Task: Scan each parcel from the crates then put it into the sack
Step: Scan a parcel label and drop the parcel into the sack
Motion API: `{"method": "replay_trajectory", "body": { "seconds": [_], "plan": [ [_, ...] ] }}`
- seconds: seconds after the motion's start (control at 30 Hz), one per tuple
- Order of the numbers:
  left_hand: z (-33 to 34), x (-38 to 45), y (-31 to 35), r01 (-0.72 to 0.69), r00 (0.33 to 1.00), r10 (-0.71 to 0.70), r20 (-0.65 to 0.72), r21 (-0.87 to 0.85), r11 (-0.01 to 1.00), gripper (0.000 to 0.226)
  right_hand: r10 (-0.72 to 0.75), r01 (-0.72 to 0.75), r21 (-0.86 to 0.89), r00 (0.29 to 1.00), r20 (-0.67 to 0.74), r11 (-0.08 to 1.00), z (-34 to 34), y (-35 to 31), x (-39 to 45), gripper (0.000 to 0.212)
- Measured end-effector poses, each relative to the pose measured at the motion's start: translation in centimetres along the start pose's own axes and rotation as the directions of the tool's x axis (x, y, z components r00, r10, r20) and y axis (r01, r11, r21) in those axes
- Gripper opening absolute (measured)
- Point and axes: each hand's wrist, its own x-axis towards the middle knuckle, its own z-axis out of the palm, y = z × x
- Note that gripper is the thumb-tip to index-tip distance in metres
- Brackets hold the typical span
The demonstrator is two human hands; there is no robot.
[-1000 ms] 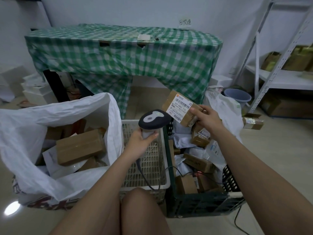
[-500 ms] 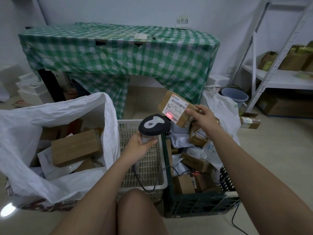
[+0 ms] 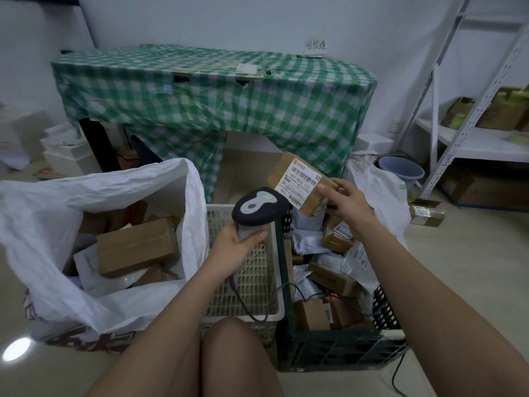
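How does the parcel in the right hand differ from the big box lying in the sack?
The held parcel is smaller, tilted in the air and shows a white barcode label. The big box in the white sack lies on other parcels, its visible faces plain. Both are brown cardboard.

Brown matt cardboard parcel (image 3: 297, 183), glossy white paper label. Crinkled white woven-plastic sack (image 3: 94, 196). Smooth dark plastic scanner (image 3: 259, 206). Perforated cream plastic crate (image 3: 254, 282).
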Motion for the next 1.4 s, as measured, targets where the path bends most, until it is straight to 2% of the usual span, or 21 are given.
{"method": "replay_trajectory", "body": {
  "seconds": [0.1, 0.23, 0.47, 0.6, 0.7, 0.8, 0.9, 0.97, 1.03, 1.1, 1.13, 1.23, 1.33, 1.4],
  "plan": [
    [-1.2, -0.9, 1.1, -0.046, 0.996, 0.042, -0.078, -0.047, 0.998, 0.040, -0.046, 0.045, 0.025, 0.998, 0.036, 0.999, 0.9, -1.5, -1.5, 0.039],
    [-3.9, -2.2, 2.9, -0.106, 0.961, 0.068, -0.266, -0.134, 0.985, 0.038, -0.089, 0.084, 0.038, 0.987, 0.132, 0.996, 3.7, -3.8, -3.9, 0.013],
    [-10.0, -5.9, 4.6, -0.167, 0.842, 0.063, -0.536, -0.148, 0.975, 0.023, -0.137, 0.121, 0.075, 0.951, 0.278, 0.990, 11.9, -6.8, -7.1, 0.025],
    [-13.3, -7.5, 3.3, -0.151, 0.767, 0.029, -0.641, -0.137, 0.979, 0.017, -0.134, 0.147, -0.024, 0.951, 0.279, 0.989, 17.3, -7.1, -8.6, 0.056],
    [-15.2, -8.4, 1.9, -0.115, 0.716, -0.026, -0.698, -0.154, 0.981, 0.031, -0.183, 0.242, -0.163, 0.933, 0.310, 0.957, 21.0, -6.4, -9.4, 0.057],
    [-16.5, -8.7, 0.6, -0.083, 0.690, -0.079, -0.720, -0.187, 0.979, 0.037, -0.271, 0.416, -0.366, 0.882, 0.386, 0.832, 24.5, -4.9, -9.3, 0.056],
    [-17.3, -8.4, -0.2, -0.069, 0.699, -0.089, -0.709, -0.191, 0.979, 0.043, -0.345, 0.601, -0.593, 0.797, 0.496, 0.536, 27.6, -3.7, -7.9, 0.052],
    [-17.8, -8.1, -0.6, -0.055, 0.706, -0.102, -0.701, -0.198, 0.979, 0.042, -0.345, 0.654, -0.625, 0.756, 0.557, 0.426, 29.8, -3.3, -6.5, 0.051],
    [-18.3, -7.6, -0.7, -0.051, 0.714, -0.112, -0.691, -0.212, 0.976, 0.032, -0.272, 0.672, -0.634, 0.738, 0.618, 0.382, 31.9, -2.9, -4.9, 0.070],
    [-18.7, -7.2, -1.0, -0.051, 0.721, -0.117, -0.683, -0.221, 0.974, 0.020, -0.139, 0.623, -0.633, 0.754, 0.642, 0.459, 33.3, -2.4, -3.8, 0.092],
    [-18.8, -7.1, -1.2, -0.050, 0.725, -0.120, -0.678, -0.226, 0.973, 0.014, -0.127, 0.604, -0.603, 0.753, 0.645, 0.521, 33.6, -2.1, -3.6, 0.089],
    [-19.0, -6.6, -1.6, -0.061, 0.741, -0.119, -0.661, -0.242, 0.968, 0.007, -0.268, 0.634, -0.472, 0.729, 0.630, 0.612, 32.2, -1.6, -4.3, 0.049],
    [-18.5, -6.0, -1.7, -0.066, 0.754, -0.118, -0.646, -0.254, 0.965, 0.024, -0.397, 0.630, -0.374, 0.746, 0.534, 0.680, 28.0, -1.4, -5.6, 0.029],
    [-17.3, -5.6, -1.4, -0.055, 0.777, -0.117, -0.618, -0.251, 0.966, 0.020, -0.478, 0.623, -0.296, 0.762, 0.438, 0.724, 24.4, -1.0, -6.4, 0.022]
  ]
}}
